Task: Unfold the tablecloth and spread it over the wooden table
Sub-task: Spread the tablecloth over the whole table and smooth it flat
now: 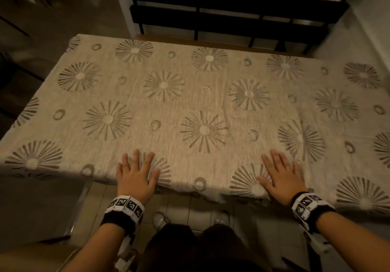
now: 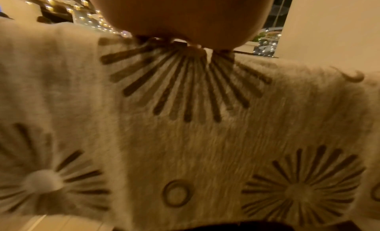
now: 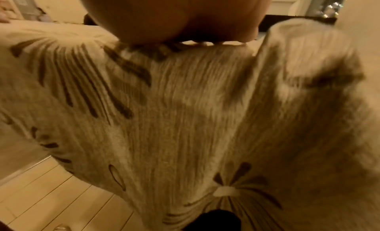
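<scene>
A beige tablecloth (image 1: 190,103) printed with brown starbursts and rings lies spread over the table, covering nearly all of it. A strip of bare wooden table (image 1: 190,40) shows along the far edge. My left hand (image 1: 137,172) lies flat on the cloth near the front edge, fingers straight and spread. My right hand (image 1: 281,174) lies flat the same way further right. In the left wrist view the heel of the left hand (image 2: 180,15) presses the tablecloth (image 2: 185,137), which hangs over the front edge. The right wrist view shows the right hand (image 3: 174,15) on rumpled, draped tablecloth (image 3: 185,120).
Black slatted chair backs (image 1: 232,14) stand behind the far side of the table. A metal chair frame (image 1: 78,208) sits at the front left. My legs and shoes (image 1: 160,219) stand on the pale tiled floor (image 3: 51,194) under the front edge.
</scene>
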`<state>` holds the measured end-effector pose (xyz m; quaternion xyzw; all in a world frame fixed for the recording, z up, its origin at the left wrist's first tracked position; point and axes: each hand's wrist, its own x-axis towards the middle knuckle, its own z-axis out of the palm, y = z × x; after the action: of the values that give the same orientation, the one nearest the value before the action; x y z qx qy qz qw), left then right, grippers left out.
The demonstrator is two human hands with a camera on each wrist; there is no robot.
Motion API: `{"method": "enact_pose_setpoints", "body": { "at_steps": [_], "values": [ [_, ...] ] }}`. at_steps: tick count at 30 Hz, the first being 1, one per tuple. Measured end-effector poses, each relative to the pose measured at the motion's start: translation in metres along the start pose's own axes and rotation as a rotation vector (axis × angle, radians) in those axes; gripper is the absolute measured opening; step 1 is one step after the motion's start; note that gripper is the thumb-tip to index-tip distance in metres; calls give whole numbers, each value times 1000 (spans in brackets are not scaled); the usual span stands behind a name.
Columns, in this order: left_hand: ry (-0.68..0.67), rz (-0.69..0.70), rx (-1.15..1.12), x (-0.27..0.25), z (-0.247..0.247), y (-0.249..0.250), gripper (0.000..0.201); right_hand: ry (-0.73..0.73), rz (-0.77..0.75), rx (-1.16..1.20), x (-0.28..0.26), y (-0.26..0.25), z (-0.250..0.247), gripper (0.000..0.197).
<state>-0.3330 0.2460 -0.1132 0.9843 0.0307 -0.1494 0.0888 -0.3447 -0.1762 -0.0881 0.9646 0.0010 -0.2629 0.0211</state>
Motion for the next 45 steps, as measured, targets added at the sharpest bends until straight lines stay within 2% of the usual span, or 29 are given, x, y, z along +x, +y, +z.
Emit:
{"method": "enact_pose_setpoints", "body": {
  "at_steps": [2,5,7,8,11,15,17,19,21,23,25,28,30,33,35,36,38,40,43,45],
  "values": [
    [-4,91,-11,5,-4,36,74,26,-78,31,-1,-19,-6,82],
    [-58,369,1,5,7,122,68,114,-250,106,7,-72,-14,67],
    [-79,455,0,0,18,164,64,137,-272,130,11,-94,-9,62],
    [-111,451,12,-1,23,173,64,149,-244,144,12,-93,-5,62],
    [-82,436,94,3,34,173,62,202,-107,198,6,-35,13,63],
    [-91,416,113,3,33,177,66,212,142,202,-19,100,38,69],
    [-115,357,82,1,29,199,67,192,308,188,-30,158,47,73],
    [-90,381,71,-2,28,235,69,196,399,196,-35,186,47,75],
    [-81,529,69,-4,29,282,67,212,350,230,-34,186,45,76],
    [-103,678,77,-5,38,328,67,211,232,251,-32,175,46,75],
    [-141,695,88,-2,50,356,65,218,164,248,-34,177,55,70],
    [-139,631,146,7,65,360,63,267,179,235,-43,223,69,64],
    [-111,633,179,9,68,358,62,273,310,254,-52,273,77,65],
    [-123,616,163,9,71,361,63,253,700,378,-68,345,84,59],
    [-116,603,139,9,75,364,64,164,945,435,-73,367,74,58],
    [-117,597,136,9,75,365,64,152,981,416,-69,369,64,59],
    [-138,592,140,8,72,367,63,231,853,324,-48,349,41,59],
    [-142,587,152,7,70,370,64,301,598,241,-19,305,18,58],
    [-186,601,143,8,67,373,70,295,203,203,17,212,-9,55],
    [-241,610,9,10,56,371,76,243,-56,197,26,150,-26,52]
  ]
}}
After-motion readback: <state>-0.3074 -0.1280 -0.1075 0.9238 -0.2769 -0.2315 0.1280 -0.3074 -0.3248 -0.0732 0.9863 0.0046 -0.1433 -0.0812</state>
